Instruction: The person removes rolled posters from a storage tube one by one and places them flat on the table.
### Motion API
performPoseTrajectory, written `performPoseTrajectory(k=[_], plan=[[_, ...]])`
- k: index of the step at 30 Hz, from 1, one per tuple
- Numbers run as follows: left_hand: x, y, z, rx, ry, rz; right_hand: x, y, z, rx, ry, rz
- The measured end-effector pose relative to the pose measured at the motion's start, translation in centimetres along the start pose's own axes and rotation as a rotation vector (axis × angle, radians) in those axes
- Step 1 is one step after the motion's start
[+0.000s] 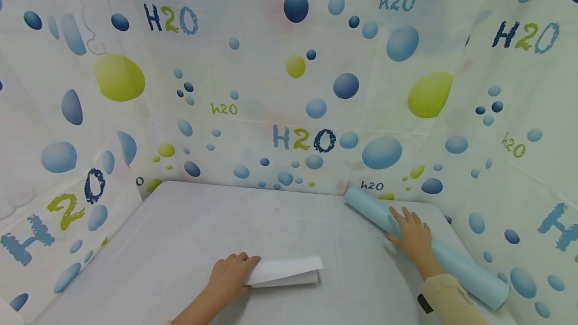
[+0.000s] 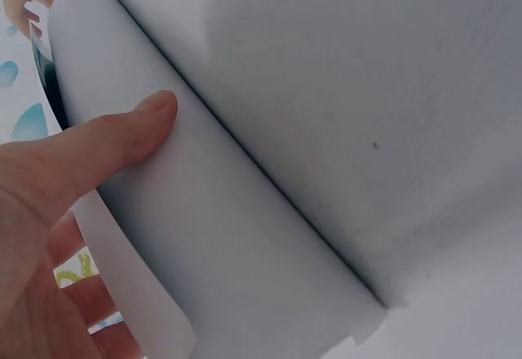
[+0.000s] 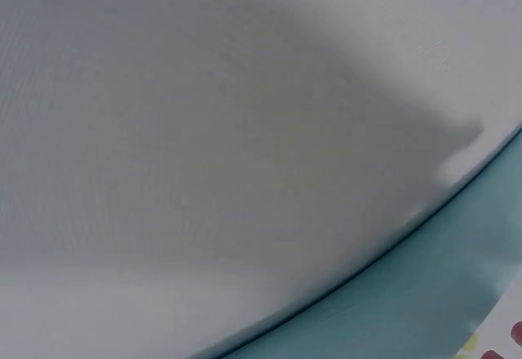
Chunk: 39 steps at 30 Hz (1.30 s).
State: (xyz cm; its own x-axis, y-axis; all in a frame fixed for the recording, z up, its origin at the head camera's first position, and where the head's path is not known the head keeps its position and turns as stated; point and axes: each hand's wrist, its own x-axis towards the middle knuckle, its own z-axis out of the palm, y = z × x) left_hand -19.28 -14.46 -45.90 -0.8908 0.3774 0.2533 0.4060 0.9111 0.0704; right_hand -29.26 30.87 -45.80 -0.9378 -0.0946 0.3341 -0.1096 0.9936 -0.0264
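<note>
While the left hand (image 1: 230, 277) grips curled white paper (image 1: 286, 271), the right hand (image 1: 412, 234) spreads over a blue roll (image 1: 471, 270).

Head view bright, wrist views dimmer.

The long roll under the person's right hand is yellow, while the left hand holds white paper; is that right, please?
Not quite: the long roll under the right hand is light blue, as the head view shows; the left hand does hold white paper.

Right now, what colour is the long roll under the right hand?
The long roll is plain light blue, seen best in the head view.
</note>
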Motion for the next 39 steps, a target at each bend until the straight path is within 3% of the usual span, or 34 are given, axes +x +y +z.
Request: performPoseTrajectory(k=[15,24,32,39], plan=[[-0.1,0.8,-0.9,0.004,-0.028,-0.072,-0.8,-4.2,-0.7,0.029,0.086,-0.111],[0.1,1.1,-0.9,-0.027,-0.044,-0.092,-0.8,-7.0,-0.8,0.043,0.081,-0.161],[0.1,1.5,-1.2,-0.06,-0.077,-0.111,-1.1,-9.3,-1.5,0.051,0.198,-0.261],[0.3,1.6,-1.2,-0.117,-0.101,-0.135,-1.4,-10.7,-1.6,0.055,0.157,-0.277]])
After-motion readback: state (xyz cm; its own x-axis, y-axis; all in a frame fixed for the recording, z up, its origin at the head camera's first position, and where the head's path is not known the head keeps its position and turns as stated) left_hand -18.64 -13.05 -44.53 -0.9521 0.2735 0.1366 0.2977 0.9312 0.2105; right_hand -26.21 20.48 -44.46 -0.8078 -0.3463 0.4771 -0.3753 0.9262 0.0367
